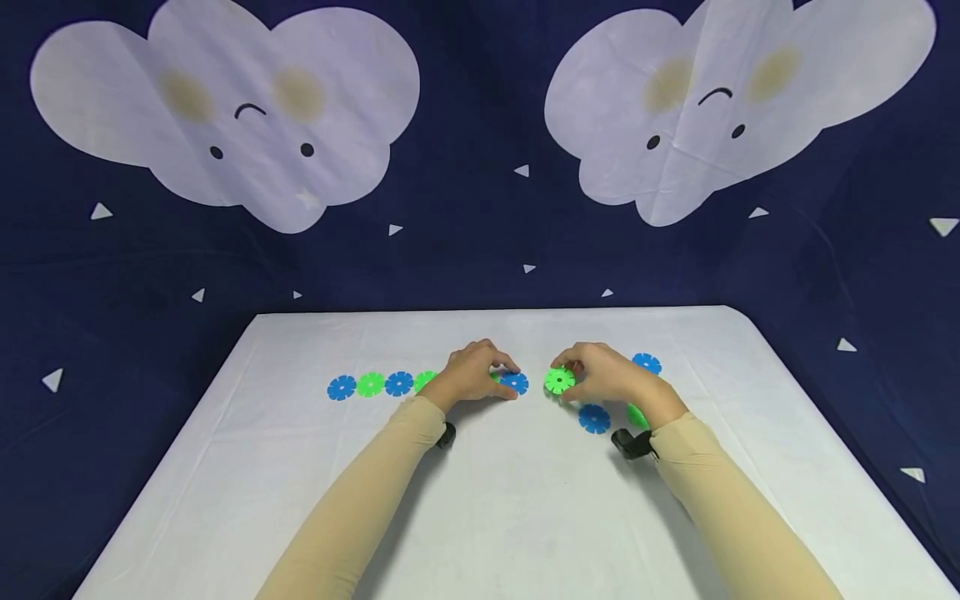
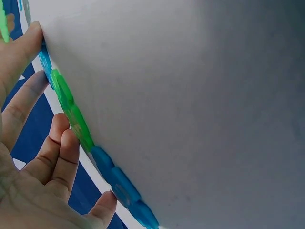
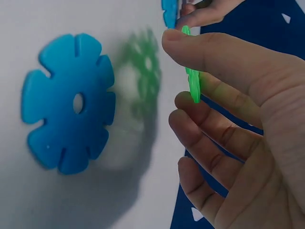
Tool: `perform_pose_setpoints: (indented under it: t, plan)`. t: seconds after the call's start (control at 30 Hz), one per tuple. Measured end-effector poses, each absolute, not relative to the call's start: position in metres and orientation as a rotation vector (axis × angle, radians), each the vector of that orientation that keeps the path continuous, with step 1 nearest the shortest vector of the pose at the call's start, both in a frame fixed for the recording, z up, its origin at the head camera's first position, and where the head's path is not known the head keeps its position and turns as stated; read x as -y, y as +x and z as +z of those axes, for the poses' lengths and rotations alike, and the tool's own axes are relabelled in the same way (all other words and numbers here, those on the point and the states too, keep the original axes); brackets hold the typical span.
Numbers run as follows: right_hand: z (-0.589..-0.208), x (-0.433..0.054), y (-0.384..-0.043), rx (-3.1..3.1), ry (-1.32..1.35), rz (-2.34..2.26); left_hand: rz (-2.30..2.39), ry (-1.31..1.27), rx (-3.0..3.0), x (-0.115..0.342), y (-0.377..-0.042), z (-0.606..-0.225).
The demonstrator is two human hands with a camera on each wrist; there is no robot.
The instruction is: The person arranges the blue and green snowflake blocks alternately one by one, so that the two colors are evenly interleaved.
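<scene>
A row of notched plastic snowflake discs, blue and green by turns, runs along the table, with a blue disc (image 1: 341, 387) at its left end. Over the row's right part, my left hand (image 1: 472, 373) pinches the rightmost blue disc (image 1: 514, 382) by its edges between thumb and index finger; some discs are hidden beneath the hand. My right hand (image 1: 603, 372) grips a green disc (image 1: 559, 381) between thumb and fingers. In the right wrist view this green disc (image 3: 193, 81) is raised off the table, casting a greenish shadow. A loose blue disc (image 3: 71, 102) lies beside it.
Loose discs lie around my right hand: one blue disc (image 1: 647, 363) behind it, another blue disc (image 1: 594, 418) in front, and a green disc (image 1: 637, 416) partly hidden by the wrist. A white cloth covers the table (image 1: 510, 517); a dark blue curtain (image 1: 465, 275) hangs behind.
</scene>
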State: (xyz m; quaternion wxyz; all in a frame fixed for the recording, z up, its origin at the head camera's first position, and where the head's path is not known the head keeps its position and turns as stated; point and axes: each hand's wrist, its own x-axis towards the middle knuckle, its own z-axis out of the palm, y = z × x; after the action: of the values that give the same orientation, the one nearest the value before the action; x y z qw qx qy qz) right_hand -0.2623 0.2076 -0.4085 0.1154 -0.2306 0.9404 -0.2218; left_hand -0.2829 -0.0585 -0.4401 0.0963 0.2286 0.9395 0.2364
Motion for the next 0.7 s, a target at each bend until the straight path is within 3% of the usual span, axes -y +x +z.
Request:
perform_pose_setpoints:
  t: [0.7]
  plan:
    - [-0.417,-0.190,-0.286,-2.614,-0.716,-0.612,0.698,0.694,-2.797,0.058,-0.284,-0.442]
